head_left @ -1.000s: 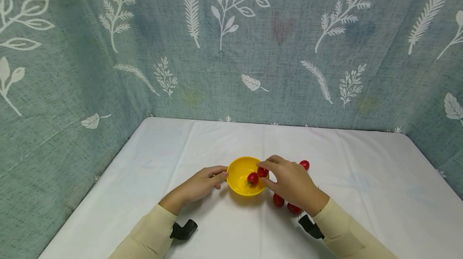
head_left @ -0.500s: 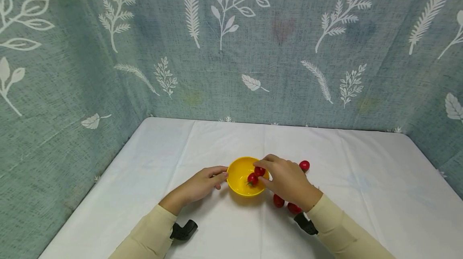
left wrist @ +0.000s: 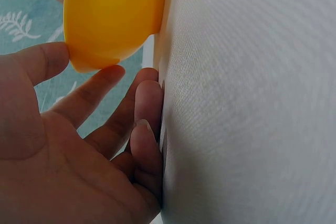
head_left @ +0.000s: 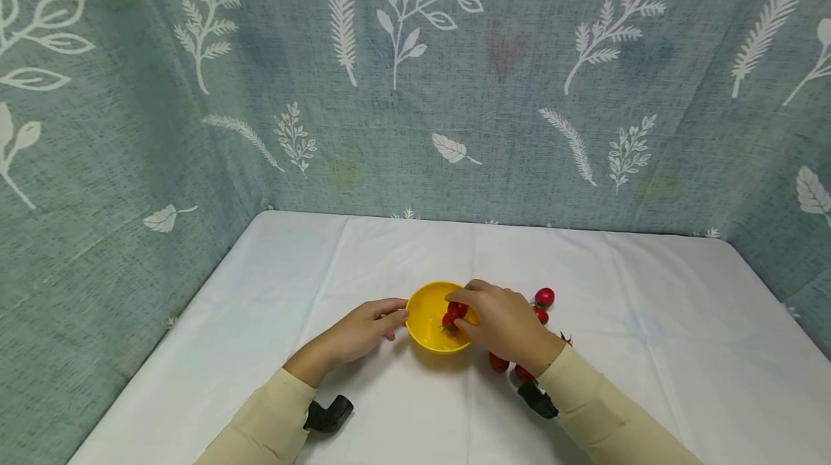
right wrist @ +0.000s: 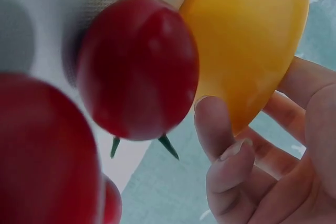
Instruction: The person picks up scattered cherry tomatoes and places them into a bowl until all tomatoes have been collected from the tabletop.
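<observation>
A yellow bowl (head_left: 425, 317) stands mid-table with a red cherry tomato (head_left: 448, 323) inside, its green calyx toward me. Over the bowl, my right hand (head_left: 503, 317) pinches another cherry tomato (head_left: 457, 308) between thumb and fingers, close beside the first. My left hand (head_left: 360, 331) touches the bowl's left side from outside. In the left wrist view its thumb (left wrist: 50, 61) meets the rim and its index fingertip lies at the outer wall; the other fingers rest near the cloth. The bowl's wall hides the held tomato in the right wrist view.
Several more cherry tomatoes lie right of the bowl, one at the back (head_left: 544, 297) and others near my right wrist, such as this tomato (head_left: 498, 362), partly covered by the arm. White cloth (head_left: 260, 321) covers the table; a leaf-patterned curtain (head_left: 506, 112) rises behind.
My right hand has moved left, carrying its cherry tomato from the bowl's right rim further inside, beside the other tomato. A tomato behind the hand has come into view. The left hand has stayed.
</observation>
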### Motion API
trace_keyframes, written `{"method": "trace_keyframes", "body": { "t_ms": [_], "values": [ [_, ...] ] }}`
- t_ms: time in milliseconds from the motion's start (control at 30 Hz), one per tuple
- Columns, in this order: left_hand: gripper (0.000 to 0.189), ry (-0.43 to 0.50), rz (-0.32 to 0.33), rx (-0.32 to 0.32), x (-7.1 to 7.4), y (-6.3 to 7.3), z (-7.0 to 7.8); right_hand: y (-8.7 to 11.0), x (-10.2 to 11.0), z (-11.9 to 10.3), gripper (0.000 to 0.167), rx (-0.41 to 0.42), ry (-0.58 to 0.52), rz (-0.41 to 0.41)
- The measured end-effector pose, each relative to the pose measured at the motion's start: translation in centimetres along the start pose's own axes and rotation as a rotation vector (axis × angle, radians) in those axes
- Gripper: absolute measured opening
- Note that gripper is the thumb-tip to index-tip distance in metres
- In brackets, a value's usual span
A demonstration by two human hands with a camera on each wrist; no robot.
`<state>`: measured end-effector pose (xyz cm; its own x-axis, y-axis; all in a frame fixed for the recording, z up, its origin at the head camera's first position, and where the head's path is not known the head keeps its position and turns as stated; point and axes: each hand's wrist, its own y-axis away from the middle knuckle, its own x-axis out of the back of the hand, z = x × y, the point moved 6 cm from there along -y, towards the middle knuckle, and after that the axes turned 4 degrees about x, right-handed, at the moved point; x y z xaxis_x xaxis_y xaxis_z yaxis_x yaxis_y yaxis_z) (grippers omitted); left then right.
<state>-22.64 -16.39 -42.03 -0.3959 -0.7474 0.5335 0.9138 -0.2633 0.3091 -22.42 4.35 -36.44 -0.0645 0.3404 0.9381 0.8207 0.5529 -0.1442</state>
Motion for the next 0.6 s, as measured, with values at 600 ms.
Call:
{"method": "trace_keyframes", "body": {
  "t_ms": [600],
  "values": [
    [0.044,0.006,-0.01,-0.001,-0.07,-0.08,0.02,-0.91,-1.03,0.06,0.036,-0.003,-0.035,-0.077]
  ]
}}
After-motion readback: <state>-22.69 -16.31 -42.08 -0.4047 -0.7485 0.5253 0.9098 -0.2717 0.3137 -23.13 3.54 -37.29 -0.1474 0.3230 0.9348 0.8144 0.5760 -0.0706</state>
